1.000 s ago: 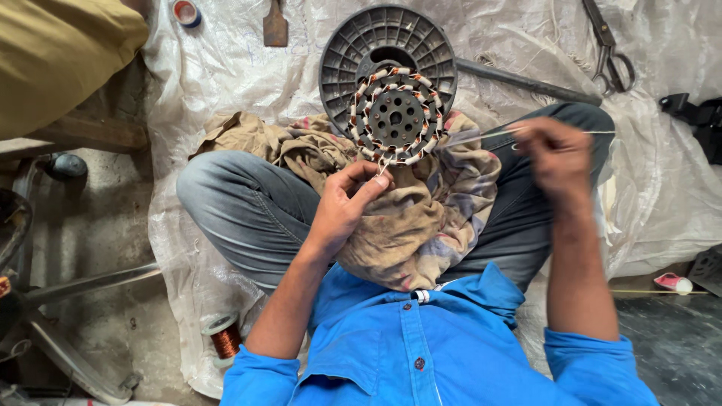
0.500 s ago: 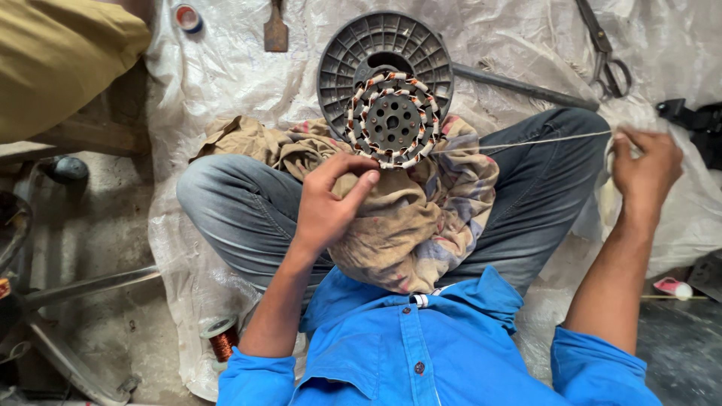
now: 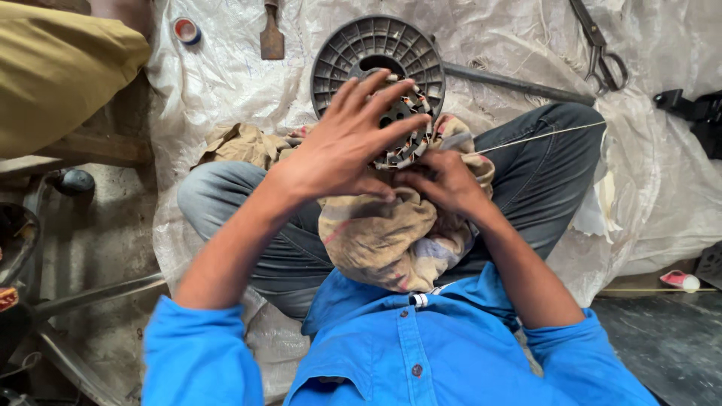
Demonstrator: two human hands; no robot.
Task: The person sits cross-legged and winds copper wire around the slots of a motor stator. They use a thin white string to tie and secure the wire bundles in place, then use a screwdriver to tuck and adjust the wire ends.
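Left hand (image 3: 342,143) spread flat, steadying round wire-wound motor stator (image 3: 402,124); right hand (image 3: 444,180) pinches thin wire (image 3: 541,135). Best kept taut, seated squarely in its slot.

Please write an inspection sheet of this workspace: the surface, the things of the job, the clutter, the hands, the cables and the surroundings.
Surface: crumpled white plastic sheet on the floor.
Job's things: round wound core on a dirty cloth over the lap; grey ribbed disc behind it.
Clutter: scissors, scraper, tape roll, metal rod.
Hands: left hand spread over the core; right hand at its lower edge, fingers curled.
Cables: one thin wire runs taut from the core to the right.
Surroundings: yellow cushion, grey floor.
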